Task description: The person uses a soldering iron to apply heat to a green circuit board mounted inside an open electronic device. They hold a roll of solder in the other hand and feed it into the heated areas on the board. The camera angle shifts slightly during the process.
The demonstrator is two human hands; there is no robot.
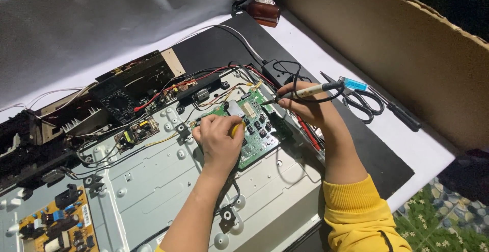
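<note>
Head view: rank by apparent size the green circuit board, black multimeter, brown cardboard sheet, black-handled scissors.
1. Brown cardboard sheet
2. Green circuit board, partly hidden by the left hand
3. Black multimeter
4. Black-handled scissors

Board versus multimeter is close.

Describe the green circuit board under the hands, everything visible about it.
The green circuit board lies flat on the grey metal back panel, studded with black chips and a pale silver shield. Wires run in from its upper edge. The left hand rests on its left part, gripping something yellow; the right hand holds a pen-like probe with its dark tip at the board's upper edge.
</note>
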